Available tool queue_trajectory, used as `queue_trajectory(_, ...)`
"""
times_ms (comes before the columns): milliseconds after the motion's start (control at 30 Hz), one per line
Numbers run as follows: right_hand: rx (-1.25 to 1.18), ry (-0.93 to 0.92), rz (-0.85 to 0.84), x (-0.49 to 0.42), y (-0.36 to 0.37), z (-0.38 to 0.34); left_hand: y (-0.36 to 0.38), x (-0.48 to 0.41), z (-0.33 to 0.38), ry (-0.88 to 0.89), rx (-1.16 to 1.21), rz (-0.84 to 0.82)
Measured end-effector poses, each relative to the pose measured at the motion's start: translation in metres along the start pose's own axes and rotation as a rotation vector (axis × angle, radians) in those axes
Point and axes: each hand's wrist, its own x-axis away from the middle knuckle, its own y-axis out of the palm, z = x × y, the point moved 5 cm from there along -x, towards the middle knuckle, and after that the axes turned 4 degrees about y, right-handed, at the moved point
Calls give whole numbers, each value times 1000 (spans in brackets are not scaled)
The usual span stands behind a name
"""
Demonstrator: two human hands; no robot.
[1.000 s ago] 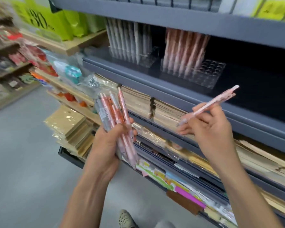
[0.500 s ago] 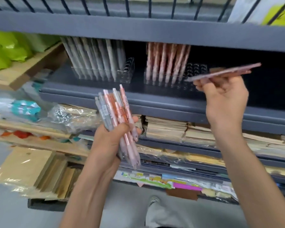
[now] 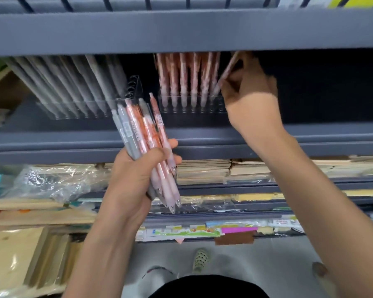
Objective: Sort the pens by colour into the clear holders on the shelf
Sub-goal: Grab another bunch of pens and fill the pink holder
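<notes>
Grey metal shelving fills the view, and on its middle shelf (image 3: 202, 134) two clear holders stand side by side without touching. The left holder (image 3: 73, 109) carries leaning rows of grey pens (image 3: 73, 82), with some open holes showing at its right end. The right holder (image 3: 192, 107) carries a row of pink-patterned pens (image 3: 183, 76). The right hand (image 3: 250, 97) reaches under the upper shelf and pinches a single pink pen (image 3: 226, 72), tilted with its tip down at the right end of the pink row. Whether the tip has entered a hole cannot be told, since blur and the hand cover that spot. The left hand (image 3: 134, 175) has its fingers and thumb curled round a mixed bundle (image 3: 142, 130) of grey and pink pens, held upright in front of the shelf edge, below the gap between the holders. By these signs the sorting is well under way but unfinished: both holders are partly filled by colour, one pink pen is at the point of placement, and the bundle is yet to be divided between the two. Its exact count is too blurred to read. Wrapped paper goods (image 3: 205, 171) lie stacked on the shelves below.
</notes>
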Motion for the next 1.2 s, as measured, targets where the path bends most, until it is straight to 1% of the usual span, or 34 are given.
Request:
queue_trajectory(67, 116, 7, -35, -1, 4, -4, -1, -2, 0, -5, -4, -24)
queue_trajectory(133, 209, -32, 7, 3, 6, -9, -4, -4, 0, -10, -13, -46)
queue_trajectory(200, 260, -43, 13, 6, 8, -13, -8, -4, -1, -23, -22, -59)
queue_trajectory(267, 267, -10, -25, 7, 9, -14, -12, -2, -2, -40, -24, -72)
queue_trajectory(367, 170, 70, -35, 3, 6, -13, -18, 1, -1, -55, -24, -100)
queue_trajectory(433, 154, 114, -31, 2, 5, -12, -21, 3, -1, -65, -29, -110)
queue_trajectory(600, 154, 126, -14, 5, 4, -9, -20, 4, 0, -59, -23, -203)
queue_trajectory(667, 52, 142, 62, 12, -3, -4, -17, 5, 0, -59, -5, -244)
queue_trajectory(733, -148, 155, 130, 26, -12, -2, -13, 7, -2, -66, 8, -286)
queue_trajectory(767, -238, 155, 100, 34, -13, -3, -11, 7, -2, -70, 9, -303)
queue_trajectory(833, -362, 130, -100, 49, -8, -9, -7, 8, -4, -74, 7, -327)
queue_trajectory(900, -425, 89, -322, 63, -2, -18, -1, 8, -6, -73, -4, -331)
queue_trajectory(967, -456, 91, -446, 68, 2, -19, 8, 6, -8, -70, -29, -326)
queue_trajectory(1067, -503, 131, -488, 64, 2, -8, 23, 6, -14, -88, -60, -323)
queue_trajectory(1133, -541, 191, -510, 60, 0, 3, 34, 5, -17, -101, -58, -307)
queue_trajectory(1200, -570, 239, -501, 56, -2, 14, 43, 4, -20, -104, -36, -285)
